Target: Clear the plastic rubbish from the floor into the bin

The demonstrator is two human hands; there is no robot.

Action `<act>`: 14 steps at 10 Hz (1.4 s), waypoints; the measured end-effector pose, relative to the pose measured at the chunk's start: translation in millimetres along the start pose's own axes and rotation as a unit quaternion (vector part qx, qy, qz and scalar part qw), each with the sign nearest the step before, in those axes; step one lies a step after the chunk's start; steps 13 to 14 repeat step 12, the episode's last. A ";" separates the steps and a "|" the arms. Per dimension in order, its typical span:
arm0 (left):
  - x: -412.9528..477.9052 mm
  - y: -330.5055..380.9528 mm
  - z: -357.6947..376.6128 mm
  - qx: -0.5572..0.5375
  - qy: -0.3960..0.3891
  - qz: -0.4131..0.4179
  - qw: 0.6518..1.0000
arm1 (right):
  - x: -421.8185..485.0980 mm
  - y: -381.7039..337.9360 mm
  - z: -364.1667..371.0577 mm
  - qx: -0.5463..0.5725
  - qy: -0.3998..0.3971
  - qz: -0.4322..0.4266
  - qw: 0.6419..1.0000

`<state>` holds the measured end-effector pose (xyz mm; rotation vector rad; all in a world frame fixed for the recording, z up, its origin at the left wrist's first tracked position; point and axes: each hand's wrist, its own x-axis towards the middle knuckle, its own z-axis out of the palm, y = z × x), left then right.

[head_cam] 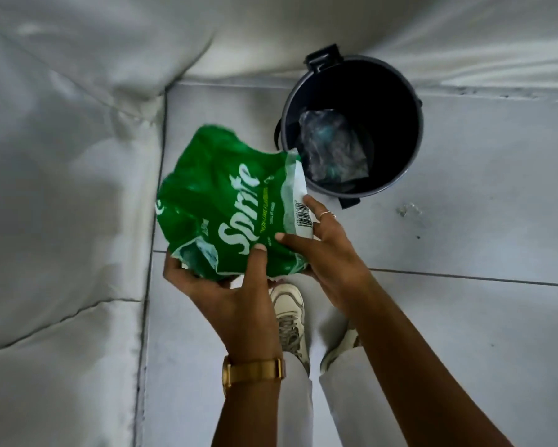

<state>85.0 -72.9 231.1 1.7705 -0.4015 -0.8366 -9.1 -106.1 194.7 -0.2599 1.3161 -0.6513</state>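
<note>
A crumpled green plastic wrapper [219, 195] with white "Sprite" lettering is held in the air, just left of the bin. My left hand [235, 291] grips its lower edge, thumb on top. My right hand [322, 250] pinches its white barcode corner, a ring on one finger. The dark round bin [409, 150] stands open on the floor at the upper right, with crumpled clear plastic [332, 150] lying inside. The wrapper's right corner reaches over the bin's left rim.
A white padded sofa [61, 188] fills the left side and the far edge. Grey floor tiles [464, 237] stretch to the right. My two white shoes [287, 317] stand below the hands. A gold watch [255, 371] sits on my left wrist.
</note>
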 end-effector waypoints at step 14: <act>105.3 -60.2 192.4 0.684 -0.454 0.330 0.466 | 118.7 -97.4 -110.7 -0.771 0.037 -0.062 0.633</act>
